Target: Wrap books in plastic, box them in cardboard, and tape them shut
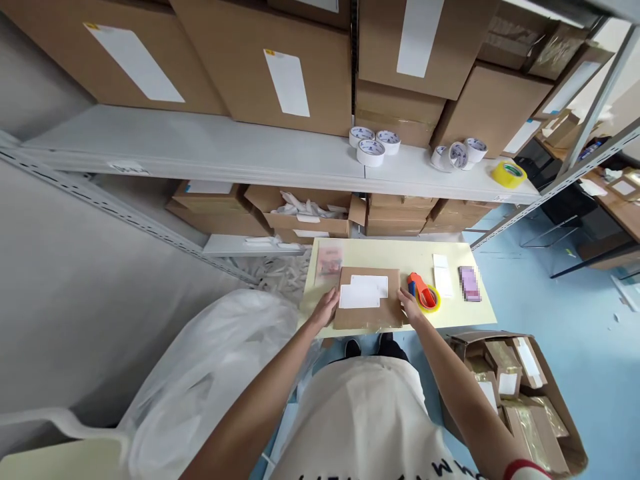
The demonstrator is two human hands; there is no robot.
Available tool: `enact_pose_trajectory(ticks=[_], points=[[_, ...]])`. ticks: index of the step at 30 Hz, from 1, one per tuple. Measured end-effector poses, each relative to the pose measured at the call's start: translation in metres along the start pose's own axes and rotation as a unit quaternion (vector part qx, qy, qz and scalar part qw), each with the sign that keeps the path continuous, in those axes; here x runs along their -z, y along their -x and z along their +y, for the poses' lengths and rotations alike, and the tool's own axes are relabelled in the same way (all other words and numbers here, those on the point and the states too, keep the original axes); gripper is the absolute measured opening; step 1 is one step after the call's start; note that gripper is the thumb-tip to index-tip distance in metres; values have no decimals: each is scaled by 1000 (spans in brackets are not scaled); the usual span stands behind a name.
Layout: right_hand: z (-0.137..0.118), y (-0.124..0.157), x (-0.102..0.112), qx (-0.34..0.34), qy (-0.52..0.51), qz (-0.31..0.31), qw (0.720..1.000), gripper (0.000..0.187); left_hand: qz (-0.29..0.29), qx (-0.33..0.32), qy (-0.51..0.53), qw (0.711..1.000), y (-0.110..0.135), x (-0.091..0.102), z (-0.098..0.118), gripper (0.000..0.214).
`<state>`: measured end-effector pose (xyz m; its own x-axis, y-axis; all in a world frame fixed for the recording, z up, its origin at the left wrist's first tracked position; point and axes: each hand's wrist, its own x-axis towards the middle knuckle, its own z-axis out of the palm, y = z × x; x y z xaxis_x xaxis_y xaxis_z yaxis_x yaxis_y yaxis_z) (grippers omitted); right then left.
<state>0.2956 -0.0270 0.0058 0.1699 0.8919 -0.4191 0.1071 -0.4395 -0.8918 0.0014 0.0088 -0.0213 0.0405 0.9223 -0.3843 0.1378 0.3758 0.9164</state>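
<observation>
A flat cardboard box with white labels on top lies at the front edge of a pale yellow table. My left hand grips its left side, and my right hand grips the right side. Just beyond my right hand is an orange tape dispenser with a roll of yellow tape. Farther right lie a white paper slip and a purple, pixelated phone-like item. A clear plastic bag with pinkish contents lies behind the box's left corner.
Above the table runs a grey shelf with large cartons, white tape rolls and a yellow tape roll. An open carton of taped boxes stands on the floor at right. A big translucent plastic bag bulges at left.
</observation>
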Motion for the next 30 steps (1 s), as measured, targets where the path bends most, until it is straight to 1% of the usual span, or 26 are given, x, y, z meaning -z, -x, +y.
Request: enact_pose_trajectory(ticks=[3, 5, 6, 7, 8, 9, 11, 13, 15, 17, 18, 20, 22, 24, 25, 26, 27, 28, 29, 30], points=[[17, 17, 14, -8, 3, 18, 1000, 73, -35, 12, -34, 999, 16, 24, -19, 95], [35, 31, 25, 12, 16, 27, 999, 74, -77, -8, -97, 992, 31, 38, -33, 101], [44, 37, 29, 22, 29, 29, 999, 74, -87, -21, -133, 987, 38, 42, -39, 104], [54, 43, 31, 26, 46, 29, 998, 75, -85, -37, -159, 983, 44, 43, -44, 104], [62, 47, 31, 28, 65, 28, 997, 76, -73, -50, -177, 980, 48, 41, -48, 99], [68, 49, 29, 29, 83, 30, 996, 76, -55, -60, -182, 980, 51, 37, -49, 89], [74, 48, 21, 37, 101, 43, 993, 68, -9, -72, -168, 983, 53, 25, -46, 61], [67, 42, 14, 65, 89, 66, 992, 53, 37, -81, -149, 985, 51, 15, -37, 38], [50, 33, 13, 114, 79, 90, 986, 43, 80, -102, -139, 982, 47, 11, -23, 27], [28, 24, 19, 162, 93, 126, 974, 41, 113, -129, -127, 977, 38, 12, -5, 26], [17, 20, 23, 175, 106, 149, 967, 42, 124, -140, -119, 975, 32, 14, 3, 27], [-1, 13, 30, 176, 135, 188, 957, 44, 142, -145, -116, 972, 20, 16, 20, 26], [-13, 8, 31, 161, 184, 206, 948, 46, 159, -133, -130, 970, 8, 17, 34, 23], [-20, 9, 28, 161, 261, 213, 928, 48, 177, -118, -147, 966, 4, 16, 45, 22], [-23, 11, 25, 169, 300, 219, 913, 49, 189, -123, -167, 960, 5, 15, 50, 24], [-26, 14, 23, 183, 340, 227, 894, 49, 204, -141, -200, 948, 8, 14, 56, 27], [-30, 18, 22, 200, 381, 233, 872, 48, 216, -166, -248, 930, 12, 13, 62, 30], [-35, 22, 22, 217, 424, 228, 849, 44, 217, -196, -307, 906, 17, 13, 69, 31], [-41, 26, 22, 232, 469, 207, 827, 37, 201, -225, -370, 879, 23, 13, 77, 28], [-49, 28, 24, 243, 518, 171, 802, 28, 163, -245, -425, 856, 27, 13, 85, 21]])
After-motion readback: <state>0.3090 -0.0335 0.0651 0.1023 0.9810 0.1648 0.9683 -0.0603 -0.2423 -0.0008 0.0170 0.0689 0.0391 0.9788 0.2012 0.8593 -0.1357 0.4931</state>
